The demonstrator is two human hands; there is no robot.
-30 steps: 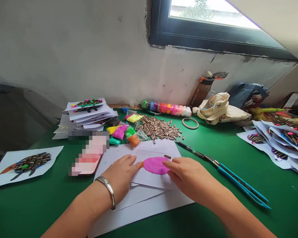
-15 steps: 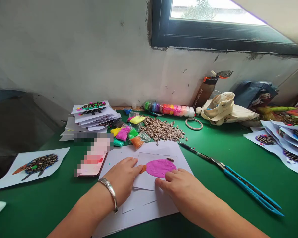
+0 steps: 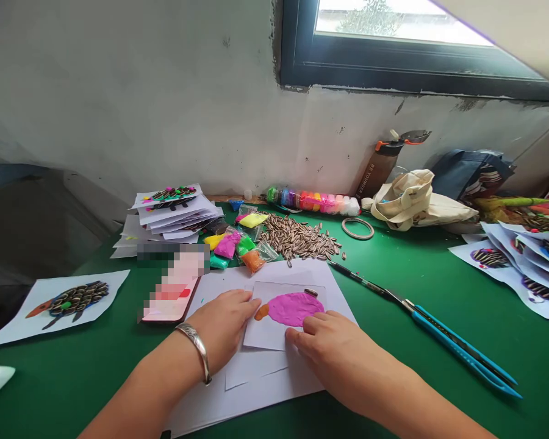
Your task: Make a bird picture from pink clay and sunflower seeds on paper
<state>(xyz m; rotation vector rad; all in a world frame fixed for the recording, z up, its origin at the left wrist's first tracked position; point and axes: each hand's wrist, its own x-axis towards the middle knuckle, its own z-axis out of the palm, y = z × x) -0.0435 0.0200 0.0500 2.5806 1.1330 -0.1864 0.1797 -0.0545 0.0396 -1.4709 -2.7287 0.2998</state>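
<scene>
A small white card [image 3: 268, 335] lies on larger white sheets [image 3: 302, 381]. It bears a flat oval of magenta clay [image 3: 288, 310] with a small orange clay piece [image 3: 261, 312] at its left end. One sunflower seed [image 3: 310, 292] rests at the oval's upper edge. My left hand [image 3: 224, 323], with a silver bangle at the wrist, lies open at the card's left edge, fingertips near the orange clay. My right hand [image 3: 324, 341] rests on the card's lower right, fingers bent and touching the oval's edge; whether it holds anything is hidden.
Behind the sheets are a heap of sunflower seeds [image 3: 297, 238] and small clay bags [image 3: 229, 244]. Blue tweezers [image 3: 462, 347] and a pen [image 3: 357, 277] lie right. A phone [image 3: 174, 292] and a finished seed picture [image 3: 73, 305] lie left; paper stacks [image 3: 178, 216] stand behind.
My left hand has shifted slightly left and up, uncovering more of the orange clay. My right hand has stayed nearly in place.
</scene>
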